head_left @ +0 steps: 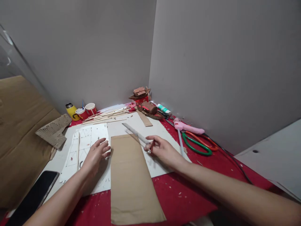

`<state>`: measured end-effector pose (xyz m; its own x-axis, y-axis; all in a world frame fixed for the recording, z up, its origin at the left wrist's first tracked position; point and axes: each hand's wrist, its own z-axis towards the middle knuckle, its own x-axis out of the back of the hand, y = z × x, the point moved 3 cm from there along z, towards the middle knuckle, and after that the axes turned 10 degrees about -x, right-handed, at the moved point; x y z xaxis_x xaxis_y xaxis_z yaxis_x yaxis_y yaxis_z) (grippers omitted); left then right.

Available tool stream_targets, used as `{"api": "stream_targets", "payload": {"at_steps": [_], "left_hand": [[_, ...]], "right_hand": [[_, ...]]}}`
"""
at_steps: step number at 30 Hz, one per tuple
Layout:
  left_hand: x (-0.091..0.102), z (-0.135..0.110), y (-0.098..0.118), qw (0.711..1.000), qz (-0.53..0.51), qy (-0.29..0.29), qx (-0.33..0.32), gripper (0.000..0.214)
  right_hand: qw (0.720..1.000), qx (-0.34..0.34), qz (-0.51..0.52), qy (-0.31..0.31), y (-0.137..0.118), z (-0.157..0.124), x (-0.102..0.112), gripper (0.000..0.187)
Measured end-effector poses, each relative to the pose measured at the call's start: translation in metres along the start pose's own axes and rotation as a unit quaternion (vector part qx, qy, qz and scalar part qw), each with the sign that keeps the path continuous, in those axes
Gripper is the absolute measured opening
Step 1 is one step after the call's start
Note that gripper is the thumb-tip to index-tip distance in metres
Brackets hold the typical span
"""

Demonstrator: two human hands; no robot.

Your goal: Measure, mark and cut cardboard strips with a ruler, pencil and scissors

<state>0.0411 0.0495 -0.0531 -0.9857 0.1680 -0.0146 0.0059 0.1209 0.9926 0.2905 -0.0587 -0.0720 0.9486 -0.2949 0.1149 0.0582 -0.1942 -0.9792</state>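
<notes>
My left hand (95, 155) lies flat with fingers spread on a white sheet with drawn lines (87, 141), just left of a long brown cardboard strip (131, 175). My right hand (162, 149) is closed round a small red pen-like tool (151, 147), its tip near the strip's right edge. A metal ruler (135, 132) lies diagonally just above my right hand, touching the fingers.
A white board (122, 125) covers the red table (188, 188). At the back stand a yellow bottle (71, 111), two red cups (90, 109), wooden sticks (105, 116), a small brown model (145, 105). Pink glue gun (188, 127), scissors (199, 144), phone (35, 196), corrugated card (54, 130).
</notes>
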Motion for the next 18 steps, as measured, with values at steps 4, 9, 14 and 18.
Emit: {"api": "stream_targets", "payload": {"at_steps": [4,9,14,18], "left_hand": [[-0.008,0.001,0.003,1.000,-0.012,-0.014,0.010,0.044],[-0.017,-0.004,0.007,0.996,-0.046,-0.078,0.015,0.034],[-0.019,-0.018,0.020,0.990,-0.075,-0.122,-0.014,0.033],[-0.011,-0.032,0.038,0.988,-0.084,-0.117,-0.054,0.046]], "right_hand": [[0.993,-0.040,0.106,0.027,0.007,-0.010,-0.013,0.041],[0.979,-0.064,0.188,0.036,0.003,-0.014,-0.017,0.042],[0.970,-0.007,0.237,0.043,-0.010,-0.020,-0.012,0.051],[0.952,0.106,0.275,0.080,-0.030,-0.021,0.000,0.047]]}}
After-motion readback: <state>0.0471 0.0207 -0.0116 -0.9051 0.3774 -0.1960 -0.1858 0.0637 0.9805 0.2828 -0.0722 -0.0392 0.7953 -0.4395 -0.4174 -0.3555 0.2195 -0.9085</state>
